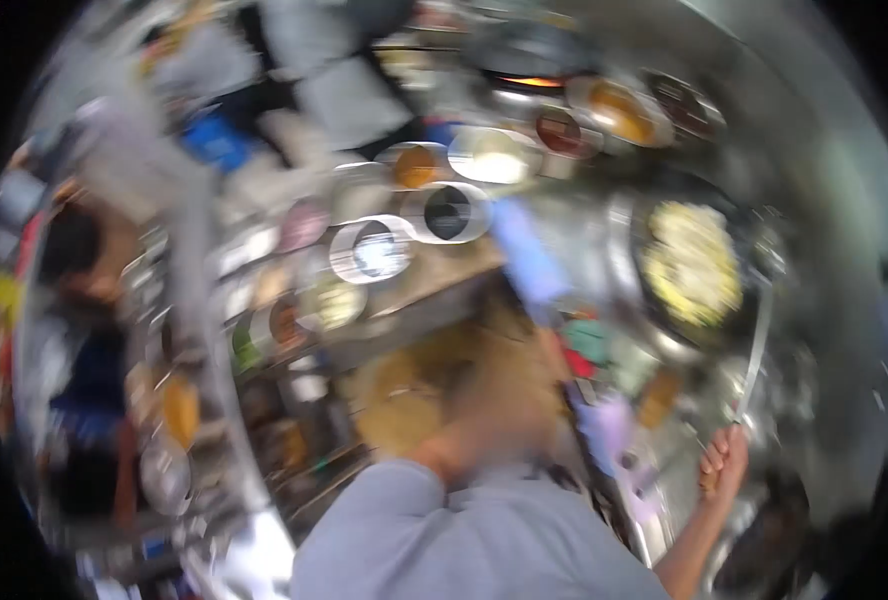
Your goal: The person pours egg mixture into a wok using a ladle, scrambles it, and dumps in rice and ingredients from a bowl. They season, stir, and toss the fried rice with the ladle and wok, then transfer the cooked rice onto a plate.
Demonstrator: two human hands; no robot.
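My right hand [724, 460] is closed round the handle of a long metal ladle [756, 355] at the right. The ladle's rounded head rests by the right rim of a dark wok [624, 255]. A heap of pale yellow and white food [692, 265] lies in the wok; blur hides what kind it is. My left hand [499, 400] is smeared by motion in front of my chest, above the brownish floor. Its fingers cannot be made out, and nothing clear shows in it.
Several metal bowls, including a white-filled bowl [494, 158] and a dark-filled bowl [448, 212], stand on the counter. Behind them, flame shows under a dark pan [526, 50]. A blue cloth-like strip [529, 255] lies left of the wok. Another person [94, 250] is at the far left.
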